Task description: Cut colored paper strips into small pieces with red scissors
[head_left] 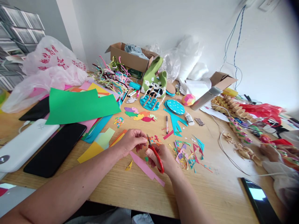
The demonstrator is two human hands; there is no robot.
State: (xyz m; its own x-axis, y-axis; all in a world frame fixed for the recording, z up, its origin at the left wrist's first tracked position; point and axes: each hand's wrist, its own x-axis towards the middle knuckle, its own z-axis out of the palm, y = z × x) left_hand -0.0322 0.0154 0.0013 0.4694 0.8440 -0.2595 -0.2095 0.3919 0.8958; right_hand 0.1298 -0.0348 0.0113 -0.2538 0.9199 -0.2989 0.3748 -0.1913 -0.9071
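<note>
In my right hand (161,155) I hold red-handled scissors (157,156), their dark blades pointing up and left. My left hand (133,141) is close by at the blade tips, thumb and fingers pinched together; what they grip is too small to make out. Below both hands lies a long pink paper strip (148,171), with a small yellow scrap (129,165) beside it. Small red paper bits (155,137) lie just behind the scissors. Farther back are several coloured paper fish (141,115) and a small pile of tiny paper pieces (119,122).
Paper offcuts (187,154) are scattered to the right. A green sheet (81,105) tops stacked paper at left, near a black phone (56,149) and a white power bank (28,144). Behind stand a panda-decorated green bag (154,81), a cardboard box (130,56) and a bottle (206,98).
</note>
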